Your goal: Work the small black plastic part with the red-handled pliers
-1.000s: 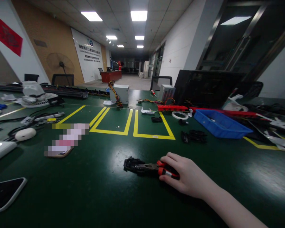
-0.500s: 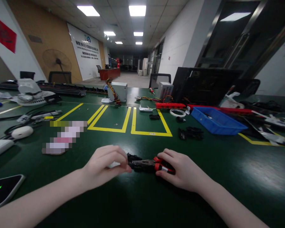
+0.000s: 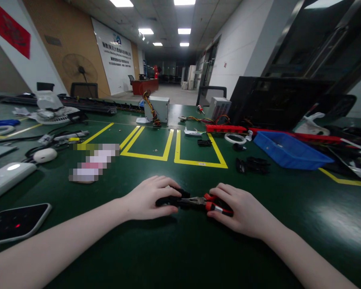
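Note:
Red-and-black handled needle-nose pliers (image 3: 197, 200) are gripped in my right hand (image 3: 239, 208), its fingers around the handles. Their metal jaws point left and reach a dark piece beside my left fingers. My left hand (image 3: 152, 197) has its fingers bent over a small black object (image 3: 167, 200), with the thumb below. It looks like a dark plastic or cable part; its exact kind I cannot make out. Part of it is hidden by the fingers. Both hands are low over the green tabletop (image 3: 180, 249).
A blue tray (image 3: 291, 150) sits right, beside black pieces (image 3: 252, 165). Yellow tape outlines (image 3: 201, 163) mark the table. Behind stand a power supply (image 3: 161, 109) and a dark panel (image 3: 276, 100). At left lie a phone-like device (image 3: 18, 222) and cables (image 3: 63, 136).
My left fingers have gone from a pinch at the black object's left end to reaching over it. The whole view has shifted, so the table things appear farther right. The pliers stay in my right hand.

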`<control>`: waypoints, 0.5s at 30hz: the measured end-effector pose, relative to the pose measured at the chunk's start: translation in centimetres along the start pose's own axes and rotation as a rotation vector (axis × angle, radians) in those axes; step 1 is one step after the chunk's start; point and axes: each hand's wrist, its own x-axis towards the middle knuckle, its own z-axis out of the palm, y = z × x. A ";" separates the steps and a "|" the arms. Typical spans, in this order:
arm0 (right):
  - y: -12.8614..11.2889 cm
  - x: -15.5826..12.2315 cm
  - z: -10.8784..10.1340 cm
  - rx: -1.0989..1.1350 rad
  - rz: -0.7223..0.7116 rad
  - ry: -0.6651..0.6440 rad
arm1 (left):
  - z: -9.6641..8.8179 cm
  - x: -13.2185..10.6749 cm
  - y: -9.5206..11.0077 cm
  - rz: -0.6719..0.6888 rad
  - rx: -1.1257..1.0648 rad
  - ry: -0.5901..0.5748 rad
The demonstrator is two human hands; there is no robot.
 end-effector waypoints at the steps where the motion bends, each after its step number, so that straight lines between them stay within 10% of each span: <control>1: 0.0 0.0 0.0 0.000 -0.003 0.004 | 0.1 0.0 -0.1 0.004 0.015 -0.003; 15: 0.9 -0.3 0.4 -0.090 -0.100 0.114 | 0.4 -0.1 -0.9 0.019 -0.026 0.007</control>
